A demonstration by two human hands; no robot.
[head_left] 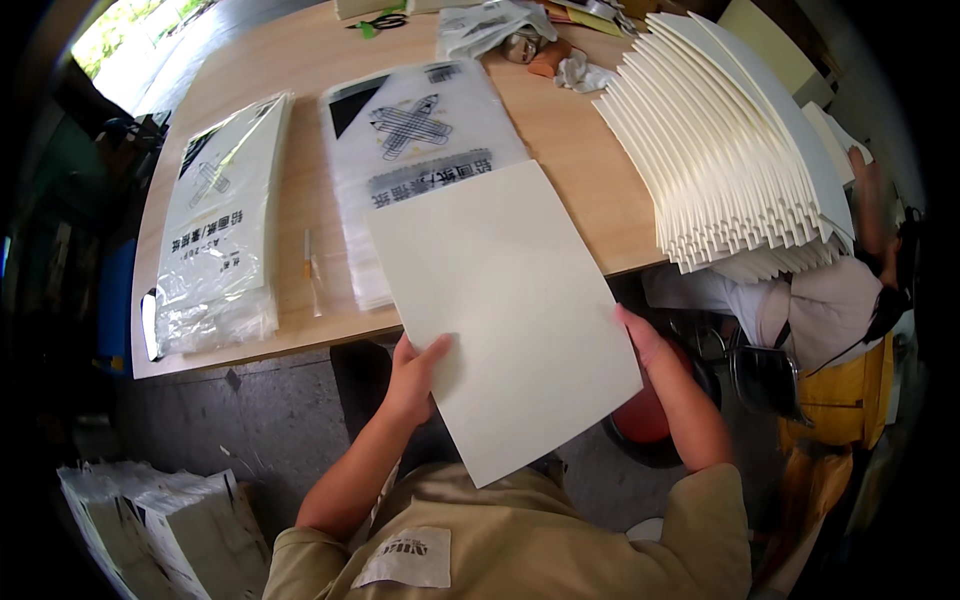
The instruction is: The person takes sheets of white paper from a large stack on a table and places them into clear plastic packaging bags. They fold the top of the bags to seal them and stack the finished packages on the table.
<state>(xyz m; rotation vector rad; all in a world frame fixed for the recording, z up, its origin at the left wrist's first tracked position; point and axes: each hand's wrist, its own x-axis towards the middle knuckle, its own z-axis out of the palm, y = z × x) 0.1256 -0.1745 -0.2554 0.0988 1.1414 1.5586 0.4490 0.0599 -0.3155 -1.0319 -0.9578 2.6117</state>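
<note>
Shirt nearest us: khaki short sleeves [560,545] along the lower edge of the head view, with a white patch [410,560] bearing dark printing, too skewed for us to make out.
Cream sheet: we hold it [515,320] in front of us, tilted, its far end over the printed bags and its near end beyond the table edge; we cannot tell whether it is one sheet or several.
Left hand: ours [412,378] is closed on the sheet's left edge, thumb on the upper face, the other fingers mostly hidden beneath.
Right hand: ours [643,338] grips the right edge, thumb tip at the rim, the remaining fingers out of sight underneath.
Bag printing: on the clear bags [425,120] we see a black corner triangle, crossed pencils and a dark band with bold characters, partly covered by the sheet.
Pack printing: at our left, a wrapped pack [220,235] shows a similar pencil drawing, large black characters and smaller lines below.
Between them: a slim white-and-orange stick [307,255] lies on the wooden table [570,175].
Far side: we see scissors [388,21] at the top and fanned cream paper [715,150] at right.
Floor: wrapped packs [175,530] stand at our lower left.
</note>
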